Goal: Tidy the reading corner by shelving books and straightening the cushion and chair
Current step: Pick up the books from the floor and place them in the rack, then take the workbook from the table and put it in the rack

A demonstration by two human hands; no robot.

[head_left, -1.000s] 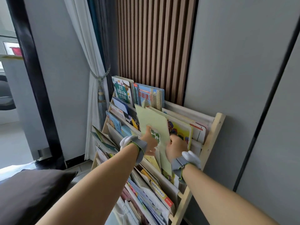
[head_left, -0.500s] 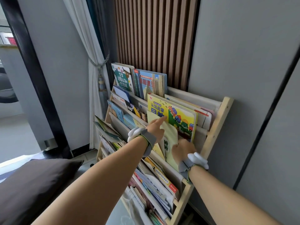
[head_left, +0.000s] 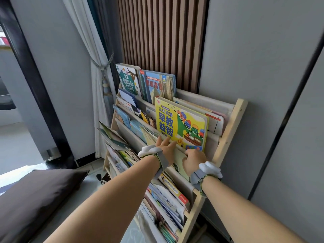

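Slanted wooden rack (head_left: 233, 118) holds picture books (head_left: 182, 125); cushion (head_left: 35, 195) on floor (head_left: 15, 146).

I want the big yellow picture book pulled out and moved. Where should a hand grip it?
Take the yellow book by its exposed top edge, coming from above. It leans upright in the rack, its lower edge tucked in the pocket, so a pinch across the top likely lifts it straight out.
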